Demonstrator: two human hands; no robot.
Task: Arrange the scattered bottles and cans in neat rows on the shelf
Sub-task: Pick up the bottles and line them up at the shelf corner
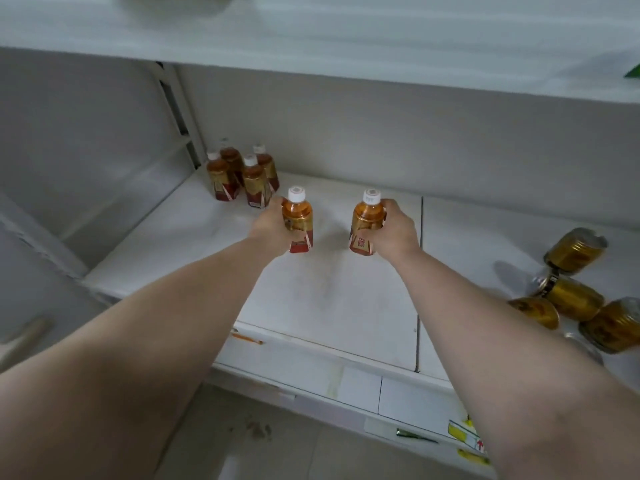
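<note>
My left hand (pixel 268 225) grips an amber tea bottle (pixel 298 216) with a white cap, held upright above the white shelf (pixel 329 299). A second, matching bottle (pixel 367 225) is upright in my right hand (pixel 394 230), about a hand's width to the right of the first. Several more of the same bottles (pixel 242 174) stand together in two short rows at the shelf's back left corner. Several gold cans (pixel 575 296) lie on their sides in a loose heap at the shelf's right end.
An upper white shelf (pixel 346 46) overhangs the space. A slotted upright (pixel 176 109) runs down the back left corner. Price-tag strips and a yellow label (pixel 464 433) line the front edge, with grey floor tiles below.
</note>
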